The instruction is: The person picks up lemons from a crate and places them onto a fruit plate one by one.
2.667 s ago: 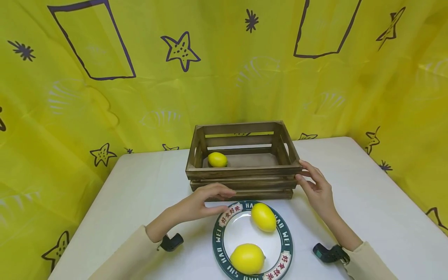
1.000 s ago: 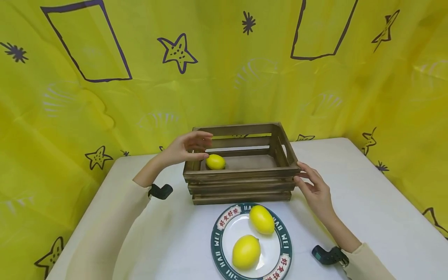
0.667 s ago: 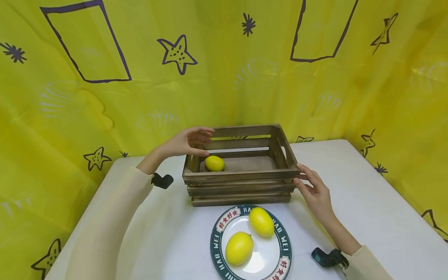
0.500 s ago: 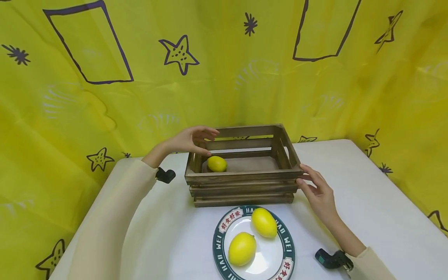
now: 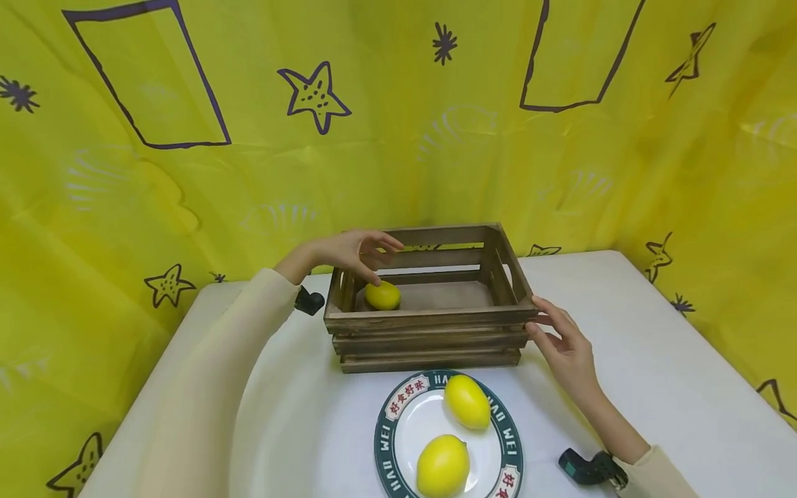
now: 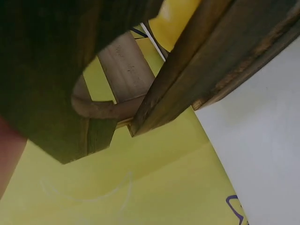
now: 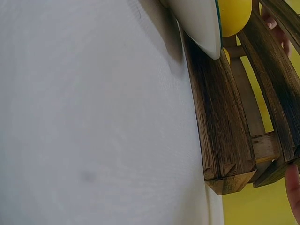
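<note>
A brown slatted wooden crate (image 5: 429,340) stands on the table with one lemon (image 5: 383,297) inside at its left. My left hand (image 5: 358,252) reaches over the crate's left end, fingers spread, the thumb tip right at that lemon's top. At the crate's right front corner, my right hand (image 5: 568,356) grips the top slat between fingers and thumb. The left wrist view has the crate's slats (image 6: 187,70) close up, with yellow of a lemon (image 6: 176,21) behind them. In the right wrist view a fingertip (image 7: 293,185) touches the crate's end.
In front of the crate lies a white plate with a green lettered rim (image 5: 386,436), bearing two lemons, one farther back (image 5: 467,402) and one nearer (image 5: 443,467). A yellow patterned curtain (image 5: 386,173) hangs behind the white table (image 5: 299,415).
My left hand has gone from above the plate to over the crate, then farther right and down to the lemon there. The nearer lemon on the plate has rolled about. My right hand has stayed put.
</note>
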A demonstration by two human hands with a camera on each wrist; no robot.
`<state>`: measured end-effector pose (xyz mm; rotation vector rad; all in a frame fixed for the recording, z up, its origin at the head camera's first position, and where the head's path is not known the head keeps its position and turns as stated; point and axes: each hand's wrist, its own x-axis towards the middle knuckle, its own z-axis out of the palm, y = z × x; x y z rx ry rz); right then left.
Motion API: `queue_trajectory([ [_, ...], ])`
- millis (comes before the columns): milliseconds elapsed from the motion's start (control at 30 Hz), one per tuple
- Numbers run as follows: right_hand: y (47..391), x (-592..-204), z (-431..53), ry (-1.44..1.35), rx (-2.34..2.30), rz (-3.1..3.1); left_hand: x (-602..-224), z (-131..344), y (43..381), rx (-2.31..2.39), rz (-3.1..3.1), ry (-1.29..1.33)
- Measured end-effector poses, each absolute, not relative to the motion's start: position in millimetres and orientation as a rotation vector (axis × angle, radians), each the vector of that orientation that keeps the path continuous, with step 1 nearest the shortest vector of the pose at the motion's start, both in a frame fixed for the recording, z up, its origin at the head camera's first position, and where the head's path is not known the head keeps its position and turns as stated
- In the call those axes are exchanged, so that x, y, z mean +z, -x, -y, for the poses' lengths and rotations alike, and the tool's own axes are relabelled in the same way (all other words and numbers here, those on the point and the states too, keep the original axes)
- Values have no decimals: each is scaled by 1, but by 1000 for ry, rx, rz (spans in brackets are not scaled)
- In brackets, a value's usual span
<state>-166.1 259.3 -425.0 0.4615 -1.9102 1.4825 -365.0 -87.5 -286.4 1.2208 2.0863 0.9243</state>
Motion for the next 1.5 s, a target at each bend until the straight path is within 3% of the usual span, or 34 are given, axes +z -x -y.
queue_trajectory([
  [1200, 165, -427, -258, -518, 1526, 1869, -316, 50, 390, 248, -2162, -1148],
  [1500, 167, -429, -257, -532, 1525, 1859, -317, 51, 388, 230, -2118, -871],
])
